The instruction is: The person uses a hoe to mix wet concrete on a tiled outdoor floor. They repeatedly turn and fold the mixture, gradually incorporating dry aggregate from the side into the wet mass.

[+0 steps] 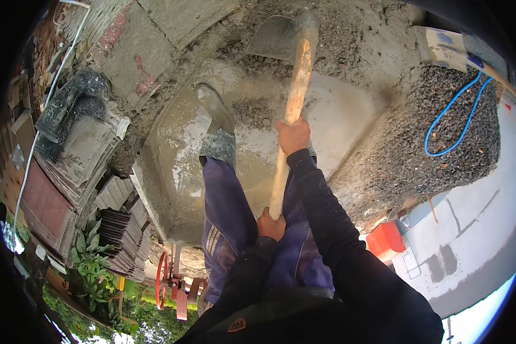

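My right hand point(294, 135) grips the middle of a hoe's wooden handle point(301, 81). Closer to my body, my left hand point(271, 225) is closed around the handle's butt end. The wide metal hoe blade point(271, 38) lies at the far end, against wet grey mortar mix point(339, 47). Its socket looks blurred and coated with mortar. My left rubber boot point(217, 124) stands in a shallow, wet mixing area point(185, 150) with a lump of gritty mix point(253, 112) beside it. The other boot is mostly hidden behind my right hand and arm.
Dark gravel point(456, 159) is heaped on the right, with a blue cord loop point(428, 133) over it. Stacked boards point(86, 150) bear dark rubber boots point(64, 107) at left. A red wheel point(161, 279) and a red container point(385, 241) are near the bottom.
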Motion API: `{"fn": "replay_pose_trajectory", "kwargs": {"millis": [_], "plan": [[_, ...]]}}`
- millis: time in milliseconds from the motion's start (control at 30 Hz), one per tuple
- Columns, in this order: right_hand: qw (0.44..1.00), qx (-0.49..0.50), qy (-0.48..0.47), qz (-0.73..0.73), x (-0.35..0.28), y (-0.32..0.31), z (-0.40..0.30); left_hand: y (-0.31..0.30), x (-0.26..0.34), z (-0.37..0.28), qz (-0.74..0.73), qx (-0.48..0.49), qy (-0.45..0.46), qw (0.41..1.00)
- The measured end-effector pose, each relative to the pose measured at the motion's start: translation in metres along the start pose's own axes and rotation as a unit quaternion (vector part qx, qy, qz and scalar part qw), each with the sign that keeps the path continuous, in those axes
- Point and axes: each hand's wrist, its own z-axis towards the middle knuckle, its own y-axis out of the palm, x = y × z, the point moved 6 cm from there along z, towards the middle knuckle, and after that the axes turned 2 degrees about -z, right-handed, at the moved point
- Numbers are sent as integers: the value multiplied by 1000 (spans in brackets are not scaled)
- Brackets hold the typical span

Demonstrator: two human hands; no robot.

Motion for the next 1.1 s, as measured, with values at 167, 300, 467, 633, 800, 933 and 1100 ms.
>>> {"fn": "replay_pose_trajectory", "kwargs": {"millis": [167, 300, 467, 633, 800, 933, 1100], "plan": [[972, 44, 19, 231, -63, -105, 40, 6, 79, 46, 32, -39, 102, 994], [980, 87, -14, 177, -49, -115, 90, 9, 108, 52, 41, -81, 117, 989], [984, 39, 119, 125, 27, -60, 20, -1, 29, 4, 93, -73, 61, 991], [951, 36, 20, 305, -44, -113, 6, 4, 47, 18, 84, -28, 124, 988], [944, 49, -29, 325, -66, -119, 46, 0, 101, 61, 64, -21, 141, 988], [964, 17, 69, 257, -7, -50, 40, -6, 44, 38, 102, -4, 89, 991], [967, 40, -29, 252, -43, -69, 24, -12, 53, 28, 69, 21, 123, 990]]}}
